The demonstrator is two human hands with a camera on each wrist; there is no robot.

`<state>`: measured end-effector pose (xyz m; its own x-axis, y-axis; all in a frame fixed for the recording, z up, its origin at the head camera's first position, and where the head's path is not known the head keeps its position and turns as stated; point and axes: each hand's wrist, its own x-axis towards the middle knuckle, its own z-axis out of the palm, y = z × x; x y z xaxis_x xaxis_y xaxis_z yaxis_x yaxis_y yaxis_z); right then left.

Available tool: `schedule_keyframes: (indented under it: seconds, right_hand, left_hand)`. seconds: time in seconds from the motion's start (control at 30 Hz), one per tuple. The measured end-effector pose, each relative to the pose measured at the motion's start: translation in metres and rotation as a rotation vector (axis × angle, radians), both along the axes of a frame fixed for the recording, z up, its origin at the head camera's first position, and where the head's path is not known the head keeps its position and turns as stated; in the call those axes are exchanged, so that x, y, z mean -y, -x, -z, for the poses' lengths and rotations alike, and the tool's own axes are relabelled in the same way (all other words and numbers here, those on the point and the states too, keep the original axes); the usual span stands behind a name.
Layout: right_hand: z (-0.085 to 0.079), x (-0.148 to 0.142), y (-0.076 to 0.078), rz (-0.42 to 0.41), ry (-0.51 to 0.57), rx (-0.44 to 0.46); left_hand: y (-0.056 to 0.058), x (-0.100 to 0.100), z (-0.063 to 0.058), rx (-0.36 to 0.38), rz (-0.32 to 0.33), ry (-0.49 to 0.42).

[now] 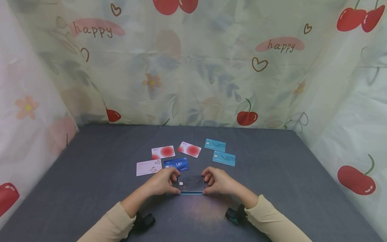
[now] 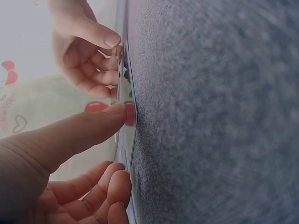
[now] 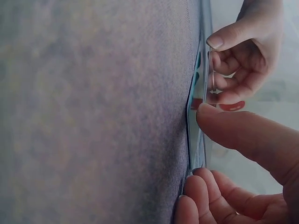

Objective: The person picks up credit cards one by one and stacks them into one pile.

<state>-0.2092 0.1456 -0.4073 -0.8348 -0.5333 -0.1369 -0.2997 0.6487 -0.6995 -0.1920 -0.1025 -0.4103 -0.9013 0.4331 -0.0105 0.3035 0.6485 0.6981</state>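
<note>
**One dark grey VIP card spans the gap between left hand and right hand**

The card's long axis runs left to right, its lettering facing the person; the left hand grips its left short end and the right hand its right short end, each with the thumb at the near corner and curled fingers towards the far corner; neither hand is clearly nearer, since the card lies directly between them, to the right of the left hand and to the left of the right hand. Seen almost edge-on in the wrist views, it sits close over the dark tabletop; a light-blue strip shows along its near edge, though whether this belongs to another card beneath cannot be told.

Six more cards lie flat on the far side of the hands; a dark-blue card is closest, just beyond the left hand's fingers, with a pale pink card to its left; farther back lie a left red-circle card and a right red-circle card; to the far right are a far light-blue card and a near light-blue card, their neighbouring edges close together.
</note>
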Motion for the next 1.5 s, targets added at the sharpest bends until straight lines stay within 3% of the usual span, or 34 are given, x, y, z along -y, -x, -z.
schedule_keyframes:
  seconds: [0.57,1.5]
  right_hand:
    - [-0.0004,0.0016,-0.0006,0.000,-0.014,0.003]
    - [0.0001,0.0030,0.0005,-0.018,-0.034,0.005]
  left_hand:
    - [-0.0020,-0.0016,-0.0019,0.044,-0.012,0.010]
    - [0.0002,-0.0006,0.0011,-0.010,0.010,0.041]
